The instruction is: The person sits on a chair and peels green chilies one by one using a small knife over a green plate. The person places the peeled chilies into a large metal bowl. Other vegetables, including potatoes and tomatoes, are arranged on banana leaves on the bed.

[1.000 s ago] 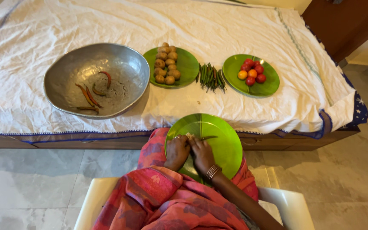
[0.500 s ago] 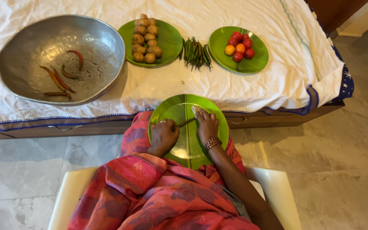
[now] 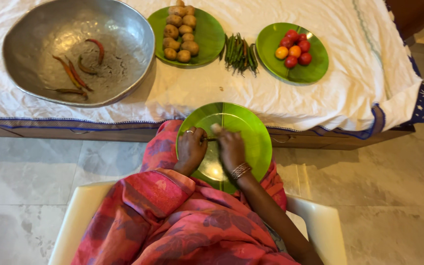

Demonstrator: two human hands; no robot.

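One head-worn camera looks steeply down from above the seated person, facing forward over the lap toward the cloth-covered table [image 3: 280, 105].

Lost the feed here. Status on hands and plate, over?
Left hand and right hand together pinching a thin green chilli over the lap plate. Nothing else on the plate, nothing blocking.

A low wooden bed [image 3: 123, 133] is covered by a white sheet [image 3: 222, 93]. Pale marble floor tiles [image 3: 393, 196] are seen around a cream plastic chair [image 3: 320, 221].
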